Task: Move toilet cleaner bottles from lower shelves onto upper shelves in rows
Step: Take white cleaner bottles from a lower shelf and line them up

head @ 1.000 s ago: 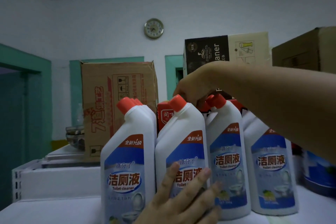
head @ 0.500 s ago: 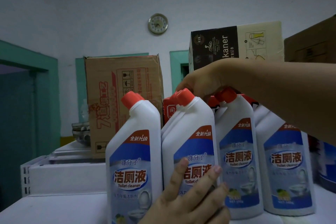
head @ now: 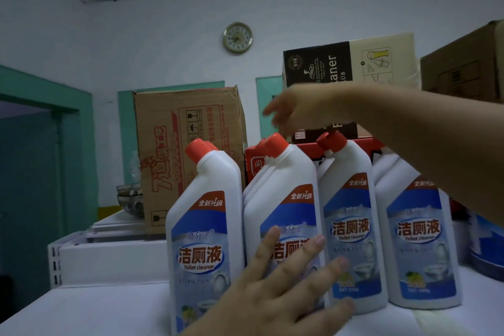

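Fingers (head: 317, 241) of the left hand (head: 275, 289) lie straight and spread flat against the labels of the second bottle (head: 283, 172) and the third bottle (head: 350, 199), pressing rather than gripping. I read that as bracing the front row so nothing tips toward me while the other hand works above. The right hand (head: 297, 109) hovers just over the red cap (head: 275, 142) of the second bottle. It is motion-blurred, but its fingers look loose with nothing between them, so I judge it empty.

Four bottles (head: 204, 226) stand upright in a front row on the white shelf (head: 81, 308), shoulder to shoulder, labels facing me and angled necks all leaning left. More white shoulders and another cap show behind them, so at least one further row stands at the back. Turning the necks one way lets the bodies pack tight. A carton (head: 188, 131) and a red box (head: 308, 151) sit behind the rows and limit how deep they can go.

My judgement is that the second bottle is placed and being squared up, and the next move calls for fetching another from below. The risk I watch for is a forearm brushing a cap, since these tall narrow bottles would topple like dominoes
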A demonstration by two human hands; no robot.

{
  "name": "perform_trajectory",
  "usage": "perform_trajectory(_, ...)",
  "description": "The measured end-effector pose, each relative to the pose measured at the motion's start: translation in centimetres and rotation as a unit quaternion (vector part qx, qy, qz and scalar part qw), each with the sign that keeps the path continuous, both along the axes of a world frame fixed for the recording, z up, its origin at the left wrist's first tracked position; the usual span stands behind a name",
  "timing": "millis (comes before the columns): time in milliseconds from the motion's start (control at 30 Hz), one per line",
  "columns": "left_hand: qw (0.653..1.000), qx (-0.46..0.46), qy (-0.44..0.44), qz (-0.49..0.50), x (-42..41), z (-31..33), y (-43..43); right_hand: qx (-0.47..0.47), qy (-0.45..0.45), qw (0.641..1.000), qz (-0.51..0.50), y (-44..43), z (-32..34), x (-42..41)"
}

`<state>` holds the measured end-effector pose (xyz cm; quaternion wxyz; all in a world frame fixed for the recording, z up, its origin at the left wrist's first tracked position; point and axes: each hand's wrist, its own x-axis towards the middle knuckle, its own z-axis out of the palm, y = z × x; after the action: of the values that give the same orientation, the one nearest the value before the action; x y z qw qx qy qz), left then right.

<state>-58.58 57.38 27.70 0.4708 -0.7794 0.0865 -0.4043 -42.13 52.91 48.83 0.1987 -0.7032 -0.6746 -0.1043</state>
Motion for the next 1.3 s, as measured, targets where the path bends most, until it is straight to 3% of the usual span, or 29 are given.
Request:
perform_trajectory(67,0.995,-0.084,-0.028,-0.048,-2.0,2.7,-1.4,0.217,0.027,0.975,0.033,-2.7,-1.3,-0.9)
perform_trajectory(133,0.956,-0.237,-0.101,-0.14,-4.4,5.6,-1.9,0.389,-0.038,0.916,0.084,-6.5,-4.5,-2.2)
perform_trajectory(167,0.9,-0.371,-0.138,-0.182,-5.7,6.8,-1.8,0.416,-0.083,0.899,0.106,-7.9,-6.3,-2.7)
perform_trajectory(200,0.817,-0.497,-0.181,-0.229,-6.9,7.6,-1.4,0.41,-0.132,0.893,0.129,-8.8,-8.4,-2.9)
perform_trajectory(233,0.729,-0.589,-0.218,-0.273,-7.6,7.6,-0.4,0.384,-0.17,0.896,0.142,-8.9,-10.8,-3.1)
perform_trajectory(300,0.581,-0.721,-0.266,-0.267,-7.9,6.6,1.9,0.325,-0.173,0.921,0.13,-7.5,-15.5,-3.2)
perform_trajectory(367,0.436,-0.837,-0.227,-0.241,-7.2,4.7,3.7,0.315,-0.22,0.918,0.104,-5.6,-19.4,-3.1)
perform_trajectory(433,0.295,-0.914,-0.141,-0.239,-6.1,3.0,4.0,0.275,-0.36,0.886,0.101,-4.4,-21.7,-2.4)
perform_trajectory(467,0.264,-0.929,-0.116,-0.231,-5.8,2.5,3.7,0.254,-0.408,0.871,0.099,-4.1,-22.2,-1.8)
perform_trajectory(500,0.266,-0.931,-0.094,-0.233,-5.6,2.0,3.8,0.258,-0.43,0.86,0.092,-3.9,-22.3,-1.3)
perform_trajectory(633,0.333,-0.916,-0.032,-0.221,-5.9,0.7,5.6,0.275,-0.439,0.852,0.076,-3.9,-21.9,-1.4)
perform_trajectory(733,0.337,-0.918,0.024,-0.209,-6.2,0.2,5.8,0.264,-0.449,0.851,0.07,-3.8,-22.0,-1.5)
perform_trajectory(1033,0.444,-0.871,-0.072,-0.2,-7.0,2.1,4.3,0.228,-0.458,0.857,0.057,-4.3,-21.9,-1.5)
perform_trajectory(1067,0.494,-0.841,-0.111,-0.191,-7.3,2.4,3.8,0.224,-0.457,0.859,0.061,-4.4,-21.8,-1.4)
perform_trajectory(1133,0.657,-0.714,-0.189,-0.155,-7.9,3.0,2.6,0.221,-0.429,0.873,0.067,-4.7,-21.8,-1.5)
perform_trajectory(1200,0.819,-0.51,-0.232,-0.124,-8.2,3.1,1.9,0.226,-0.367,0.9,0.073,-5.2,-21.6,-1.8)
perform_trajectory(1267,0.929,-0.307,-0.186,-0.09,-8.1,2.7,0.7,0.241,-0.318,0.913,0.08,-5.9,-21.2,-1.9)
perform_trajectory(1300,0.961,-0.225,-0.14,-0.071,-7.8,2.4,-0.1,0.25,-0.297,0.917,0.093,-6.3,-21.1,-1.8)
